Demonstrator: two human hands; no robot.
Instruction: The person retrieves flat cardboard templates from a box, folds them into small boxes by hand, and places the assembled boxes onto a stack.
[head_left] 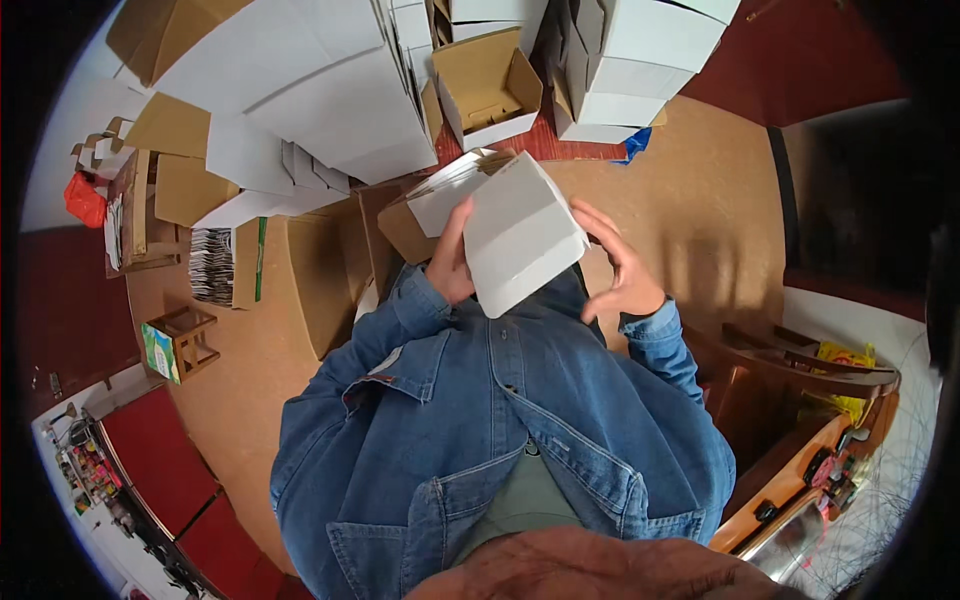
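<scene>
A small white cardboard box [525,225], folded into shape with a flap hanging toward me, is held in front of my chest. My left hand [452,255] grips its left side, thumb lying along the edge. At the box's right edge, my right hand [625,268] has its fingers stretched and its thumb spread away; the fingertips are close to the box or touch it, I cannot tell which. Just beyond lie flat white cartons [440,200] in an open brown cardboard box [325,265].
Stacked white boxes [340,110] rise at the far left, more white boxes [640,75] at the far right. Between them an open box [487,95] sits on a red surface [590,145]. A small wooden stool [185,340] stands left, a wooden chair [800,370] right.
</scene>
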